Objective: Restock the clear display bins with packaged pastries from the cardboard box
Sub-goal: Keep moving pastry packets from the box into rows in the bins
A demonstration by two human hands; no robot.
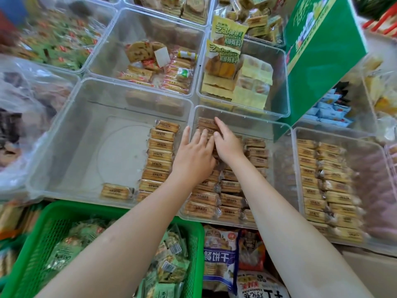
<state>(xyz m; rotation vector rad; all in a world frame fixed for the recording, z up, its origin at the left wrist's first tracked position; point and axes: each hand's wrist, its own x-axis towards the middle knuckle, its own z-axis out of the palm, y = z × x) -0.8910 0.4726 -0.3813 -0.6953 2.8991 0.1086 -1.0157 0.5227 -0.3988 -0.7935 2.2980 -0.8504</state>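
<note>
Clear plastic middle bin (285, 134) held the packaged pastries (231, 187) in rows. Both hands lay flat, fingers spread, on packets at its twelve o'clock end: left hand (194, 154), right hand (226, 143), touching.

Snack shop, clear display bins (133, 87) of packaged pastries (160, 145), green basket (64, 211)

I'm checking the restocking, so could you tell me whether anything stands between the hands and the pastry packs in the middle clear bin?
Nothing visible does. The left hand and right hand both reach over the open top of the middle bin and rest directly on the pastry packs stacked inside it.
</note>
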